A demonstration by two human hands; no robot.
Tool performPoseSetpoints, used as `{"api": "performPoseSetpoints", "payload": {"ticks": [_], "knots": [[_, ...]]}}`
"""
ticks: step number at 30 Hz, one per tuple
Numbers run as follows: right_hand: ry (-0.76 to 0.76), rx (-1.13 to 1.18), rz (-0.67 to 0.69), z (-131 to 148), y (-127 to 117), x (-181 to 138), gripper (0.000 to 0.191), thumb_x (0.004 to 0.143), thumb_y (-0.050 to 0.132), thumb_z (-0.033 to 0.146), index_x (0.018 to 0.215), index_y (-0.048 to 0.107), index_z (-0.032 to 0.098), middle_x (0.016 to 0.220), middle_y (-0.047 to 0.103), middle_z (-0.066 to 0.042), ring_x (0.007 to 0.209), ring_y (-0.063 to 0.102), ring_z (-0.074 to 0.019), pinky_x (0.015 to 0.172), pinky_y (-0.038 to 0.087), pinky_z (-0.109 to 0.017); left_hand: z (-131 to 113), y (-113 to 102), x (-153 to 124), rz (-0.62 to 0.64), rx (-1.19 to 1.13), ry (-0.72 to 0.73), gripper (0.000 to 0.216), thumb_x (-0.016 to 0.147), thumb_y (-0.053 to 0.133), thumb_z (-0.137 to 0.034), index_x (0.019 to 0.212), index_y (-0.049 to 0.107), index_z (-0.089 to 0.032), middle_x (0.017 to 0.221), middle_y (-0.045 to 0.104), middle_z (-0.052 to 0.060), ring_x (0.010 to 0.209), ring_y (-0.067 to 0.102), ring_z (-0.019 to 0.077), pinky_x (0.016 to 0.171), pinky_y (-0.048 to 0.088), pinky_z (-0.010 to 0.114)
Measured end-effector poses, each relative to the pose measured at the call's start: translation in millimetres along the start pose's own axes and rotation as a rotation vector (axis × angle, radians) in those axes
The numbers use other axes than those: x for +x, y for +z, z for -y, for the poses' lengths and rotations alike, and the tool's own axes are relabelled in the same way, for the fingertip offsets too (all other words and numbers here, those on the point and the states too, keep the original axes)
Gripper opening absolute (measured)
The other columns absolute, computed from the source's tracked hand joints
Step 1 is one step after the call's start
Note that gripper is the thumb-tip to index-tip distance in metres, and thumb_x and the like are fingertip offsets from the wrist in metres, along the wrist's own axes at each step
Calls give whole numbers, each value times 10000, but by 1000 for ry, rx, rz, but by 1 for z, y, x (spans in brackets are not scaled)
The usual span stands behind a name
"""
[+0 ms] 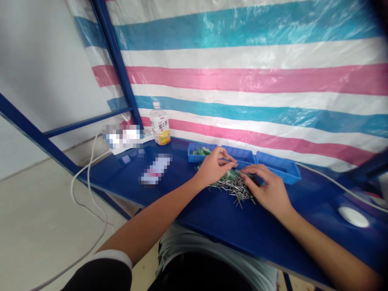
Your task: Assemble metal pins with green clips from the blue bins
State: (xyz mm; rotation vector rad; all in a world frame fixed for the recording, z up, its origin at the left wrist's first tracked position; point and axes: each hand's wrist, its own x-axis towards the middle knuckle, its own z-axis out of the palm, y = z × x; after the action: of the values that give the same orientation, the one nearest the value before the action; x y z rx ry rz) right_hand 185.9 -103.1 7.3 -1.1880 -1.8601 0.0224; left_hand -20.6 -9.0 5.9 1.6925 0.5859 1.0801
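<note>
A loose heap of thin metal pins with small green parts (233, 186) lies on the blue table (212, 218). My left hand (214, 165) hovers over the heap's far side, thumb and fingers pinched together on something too small to make out. My right hand (266, 188) rests on the right side of the heap, fingers bent down onto the pins. Just behind the hands stand three blue plastic bins: the left bin (200, 152) holds a few green parts, the contents of the middle bin (242, 154) and the right bin (280, 165) are hidden.
A drink bottle with a yellow label (159, 128) stands at the table's back left, beside a white power strip (121, 141) with white cables (87, 190) hanging to the floor. A striped tarp (257, 81) closes the back. A white round object (353, 216) lies at right.
</note>
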Motion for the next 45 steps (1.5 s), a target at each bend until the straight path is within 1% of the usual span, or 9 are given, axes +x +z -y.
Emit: {"api": "performPoseSetpoints", "payload": {"ticks": [6, 10, 16, 25, 30, 33, 38, 41, 45], "knots": [[-16, -40, -91, 6, -5, 3, 58, 1021, 683, 302, 1046, 729, 276, 1034, 775, -76, 975, 727, -285, 872, 586, -463, -4, -3, 1, -8, 226, 23, 201, 914, 796, -351, 963, 669, -202, 1016, 824, 89, 934, 794, 199, 871, 630, 367], [-107, -93, -83, 3, -6, 5, 119, 1018, 663, 235, 1116, 717, 278, 1084, 777, -83, 1047, 709, -301, 943, 574, -500, -7, -2, -1, 55, 321, 36, 131, 904, 800, -307, 974, 769, -201, 933, 823, 55, 857, 762, 171, 822, 594, 328], [-258, -117, 69, -3, -2, 6, 171, 1010, 643, 135, 1118, 704, 253, 1042, 773, -72, 1048, 680, -290, 950, 571, -494, -6, -2, -4, 119, 448, 81, 107, 899, 767, -255, 936, 690, -191, 941, 800, 13, 737, 648, 115, 722, 488, 271], [-289, -168, 129, -7, 1, 6, 133, 1011, 633, 131, 1082, 670, 237, 1035, 745, -90, 1017, 659, -298, 936, 559, -495, -5, -2, -6, 177, 529, 150, 121, 898, 725, -211, 986, 643, -203, 954, 772, 10, 842, 702, 144, 799, 503, 274], [-222, -186, 180, -7, 3, 5, 104, 995, 612, 135, 1018, 627, 236, 963, 711, -83, 959, 649, -293, 867, 551, -450, -7, -2, -8, 221, 519, 141, 150, 893, 722, -213, 1024, 649, -211, 934, 787, 15, 800, 701, 146, 767, 497, 281], [-167, -209, 154, -4, 4, 4, 88, 965, 619, 160, 1004, 602, 237, 930, 686, -76, 905, 657, -285, 812, 550, -423, -9, 0, -9, 227, 462, 115, 286, 886, 723, -199, 1163, 654, -218, 960, 818, 19, 780, 696, 145, 761, 512, 284], [11, -133, 67, -1, 4, 2, 363, 941, 616, 201, 1304, 599, 216, 964, 690, -54, 801, 689, -234, 697, 557, -353, -19, 1, -10, 187, 394, 76, 487, 956, 678, -271, 1432, 606, -200, 1021, 846, 54, 709, 687, 137, 753, 549, 293], [102, -86, 25, -3, 2, 0, 245, 970, 625, 237, 1213, 656, 237, 923, 703, -30, 722, 669, -198, 612, 522, -311, -21, 0, -11, 226, 366, 34, 454, 997, 628, -310, 1432, 647, -184, 992, 850, 65, 626, 652, 122, 667, 529, 275], [77, -88, -20, -4, -1, 0, 84, 997, 654, 283, 1041, 710, 238, 940, 745, -40, 732, 675, -197, 650, 527, -323, -15, 0, -10, 263, 319, 20, 412, 1013, 600, -307, 1380, 724, -168, 1016, 849, 81, 668, 685, 127, 667, 547, 267]]}}
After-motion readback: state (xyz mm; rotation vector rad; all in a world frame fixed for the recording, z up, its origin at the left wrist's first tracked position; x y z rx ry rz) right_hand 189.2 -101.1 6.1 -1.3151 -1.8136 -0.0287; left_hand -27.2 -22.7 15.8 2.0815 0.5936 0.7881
